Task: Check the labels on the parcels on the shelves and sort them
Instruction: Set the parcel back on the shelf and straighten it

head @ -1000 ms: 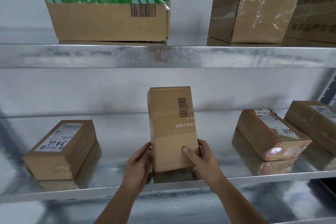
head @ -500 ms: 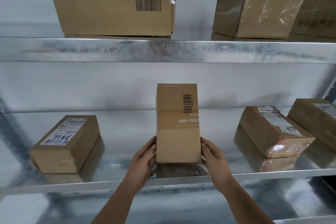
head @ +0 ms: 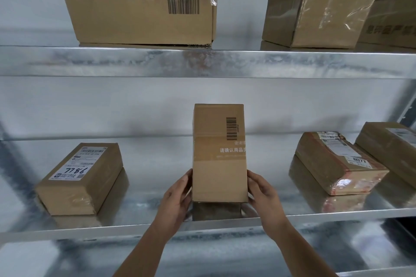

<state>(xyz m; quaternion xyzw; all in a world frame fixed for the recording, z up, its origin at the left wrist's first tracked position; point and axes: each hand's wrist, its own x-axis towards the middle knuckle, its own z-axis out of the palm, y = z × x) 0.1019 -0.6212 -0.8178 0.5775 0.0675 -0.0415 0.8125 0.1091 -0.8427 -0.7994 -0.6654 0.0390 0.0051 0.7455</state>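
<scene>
The left hand (head: 177, 195) and right hand (head: 262, 193) are gripping the upright box (head: 219, 159) between them, fingers curling loosely round its lower side edges. Both forearms are reaching up from below. The box is standing on the middle shelf (head: 144, 211), barcode facing out.

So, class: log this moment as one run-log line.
upright brown cardboard parcel on metal shelf | left hand holds | right hand holds

The left parcel (head: 78, 179)'s white label (head: 71, 167) carries handwritten "7786". The right taped parcel (head: 337, 164) has a sticker (head: 359, 160) reading "8077". The upright middle parcel (head: 219, 153) shows "请确认商品".
</scene>
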